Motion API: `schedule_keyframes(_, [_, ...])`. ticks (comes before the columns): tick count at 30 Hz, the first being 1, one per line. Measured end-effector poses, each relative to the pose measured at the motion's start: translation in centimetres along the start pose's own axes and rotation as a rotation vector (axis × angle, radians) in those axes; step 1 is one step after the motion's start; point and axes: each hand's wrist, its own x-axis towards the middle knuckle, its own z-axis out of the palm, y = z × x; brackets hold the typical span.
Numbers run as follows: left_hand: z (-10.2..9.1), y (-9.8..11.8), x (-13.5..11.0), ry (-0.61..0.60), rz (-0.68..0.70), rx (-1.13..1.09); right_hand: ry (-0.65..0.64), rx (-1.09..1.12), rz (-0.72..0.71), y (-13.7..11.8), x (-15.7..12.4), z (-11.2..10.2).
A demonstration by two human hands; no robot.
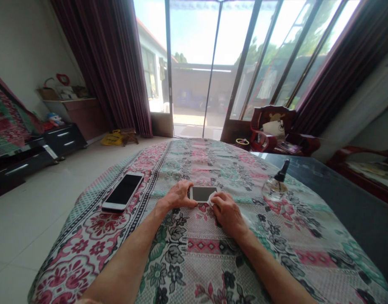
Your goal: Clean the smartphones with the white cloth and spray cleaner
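Observation:
A smartphone (202,194) with a white frame and a dark grey screen lies sideways on the patterned cloth, in front of me. My left hand (180,194) grips its left end between thumb and fingers. At the right end, my right hand (226,210) pinches a small white wipe (211,198) against the lower right corner of the screen. Most of the wipe is hidden under the fingers. Farther left rests a larger white phone (124,192) with a black screen, untouched.
To the right stands a clear round bottle (274,188) with a black top. The floral tablecloth (206,245) drapes over the round table. Beyond it are a dark tabletop (311,181) at right, a wooden chair (271,131) and a glass door (197,84).

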Motion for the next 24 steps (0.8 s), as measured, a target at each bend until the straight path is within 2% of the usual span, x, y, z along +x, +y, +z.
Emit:
schedule_keyframes(4, [0.1, 0.0, 0.0, 0.035, 0.038, -0.019, 0.026, 0.004, 0.013, 0.7, -0.3, -0.5])
schedule_keyframes(12, [-0.5, -0.3, 0.0, -0.004, 0.092, 0.0, 0.038, 0.006, 0.01, 0.7, -0.2, -0.2])
schedule_keyframes(18, [-1.1, 0.2, -0.3, -0.058, 0.009, 0.06, 0.058, -0.054, 0.055, 2.2, -0.3, -0.5])
schedule_keyframes(24, [-0.8, 3.1, -0.2, -0.008, -0.159, 0.29, 0.107, -0.091, 0.113, 3.4, -0.3, -0.3])
